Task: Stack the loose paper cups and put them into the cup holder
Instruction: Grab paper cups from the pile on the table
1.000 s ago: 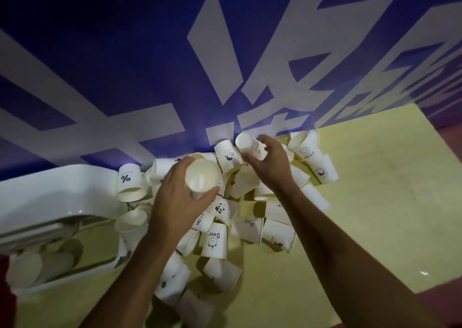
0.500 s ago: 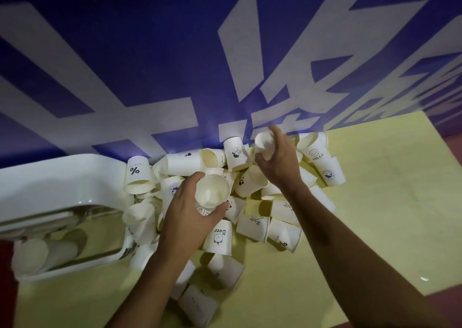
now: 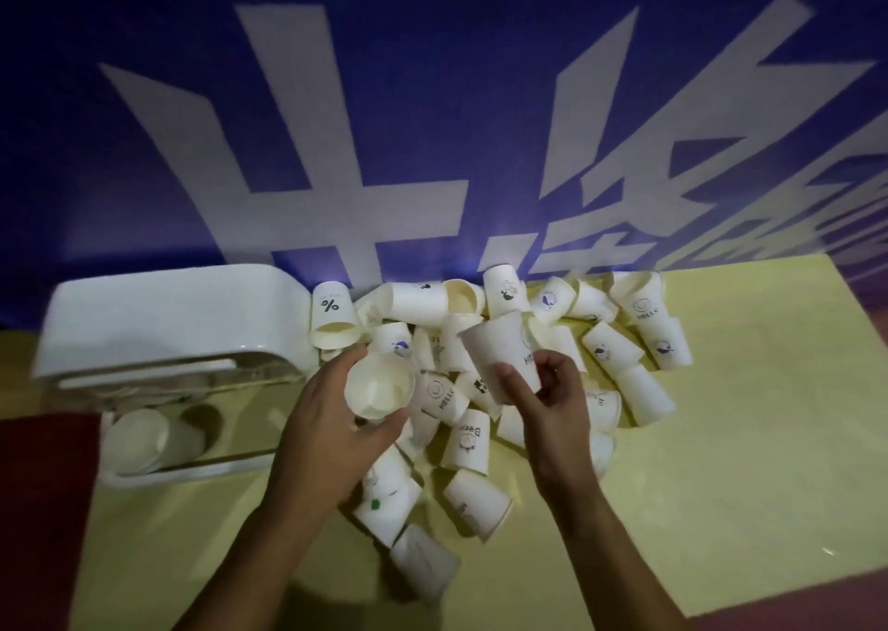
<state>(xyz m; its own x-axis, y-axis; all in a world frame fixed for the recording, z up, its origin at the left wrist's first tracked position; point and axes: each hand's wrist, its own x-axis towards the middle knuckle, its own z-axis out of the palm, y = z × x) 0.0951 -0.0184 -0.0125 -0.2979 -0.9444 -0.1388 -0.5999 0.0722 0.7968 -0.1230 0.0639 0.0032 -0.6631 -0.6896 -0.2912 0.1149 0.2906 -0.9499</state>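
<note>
Step in hand: stacking. Left hand (image 3: 331, 433) grips white paper cup (image 3: 379, 387), mouth up. Right hand (image 3: 548, 404) pinches second white HELLO-printed cup (image 3: 502, 351) just beside. Next move likely: align, nest together. White plastic cup holder (image 3: 163, 323) at left of yellow counter (image 3: 721, 438), loose cup pile (image 3: 471, 438) beside it.

Dim, bluish lighting; soft blur throughout. Shadows pool on the table (image 3: 721, 438) on the near side of the left hand (image 3: 331, 433). Wide-angle bending at edges.

**Cups all over**

White paper cups (image 3: 468, 443) sit in a messy pile mid-frame, mostly tipped over. A plain cup (image 3: 379, 385) is held mouth-up, a HELLO cup (image 3: 504, 351) tilted beside it. White cup holder (image 3: 168, 313) at left, stacked cups (image 3: 139, 438) inside.
</note>
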